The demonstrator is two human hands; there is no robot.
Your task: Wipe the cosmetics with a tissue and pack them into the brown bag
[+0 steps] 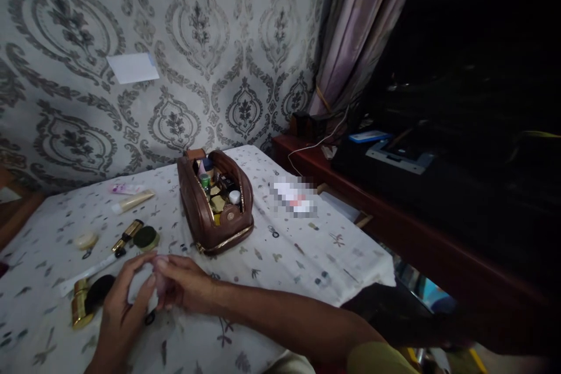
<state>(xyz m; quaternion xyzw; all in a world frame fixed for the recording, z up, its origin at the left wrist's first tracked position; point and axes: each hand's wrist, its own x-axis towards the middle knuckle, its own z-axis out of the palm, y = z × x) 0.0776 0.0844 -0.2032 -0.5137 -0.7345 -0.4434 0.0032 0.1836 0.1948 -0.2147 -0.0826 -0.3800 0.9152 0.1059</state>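
Note:
Low over the cloth, my left hand (pixel 117 308) wraps its fingers and thumb round a small whitish rounded object (pixel 141 285); its exact kind does not show. My right hand (pixel 189 281) meets it from the right, fingers curled and thumb pressed on a pale, pinkish part of the same object. Partly behind my left hand lie a black-headed makeup brush with a gold handle (pixel 81 305) and a white stick-like item (pixel 90 272). Beyond my hands stands an unzipped brown toiletry bag (pixel 221 238) filled with small bottles and jars.
On the patterned white tablecloth (pixel 284 269) lie a dark-lidded jar (pixel 146 238), a gold-and-black tube (pixel 127 235), a cream round item (pixel 85 240), a beige tube (pixel 134 201) and a pink tube (pixel 126 188). A dark red wooden desk (pixel 377 210) borders the right side.

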